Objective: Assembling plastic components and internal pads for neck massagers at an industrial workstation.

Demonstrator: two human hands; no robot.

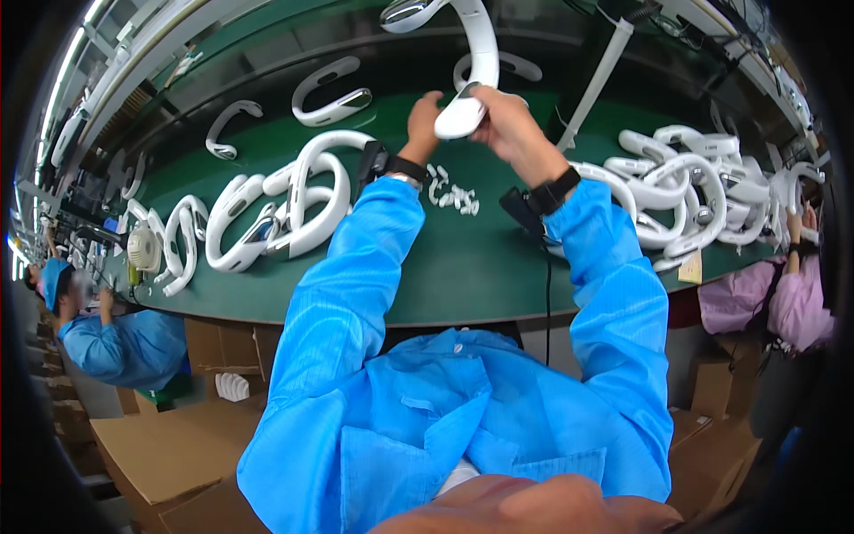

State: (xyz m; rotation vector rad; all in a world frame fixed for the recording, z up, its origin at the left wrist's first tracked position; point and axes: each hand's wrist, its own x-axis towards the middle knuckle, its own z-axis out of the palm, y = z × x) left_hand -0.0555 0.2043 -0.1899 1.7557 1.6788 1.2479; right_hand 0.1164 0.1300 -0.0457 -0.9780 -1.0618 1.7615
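Observation:
My right hand is closed around the lower end of a white, curved neckband device, which is held up above the table. The device's other arm, with a silver oval pad, reaches the top edge of the view. Just left of the held end is my left hand; its fingers are foreshortened and partly hidden, so their grip does not show. Below the hands, a small heap of little white parts lies on the green table. Dark bands are strapped around both my wrists.
Similar neckbands are piled left and right, with more farther back. A pale pole slants up behind my right hand. Co-workers sit at left and right. Cardboard boxes stand below the table.

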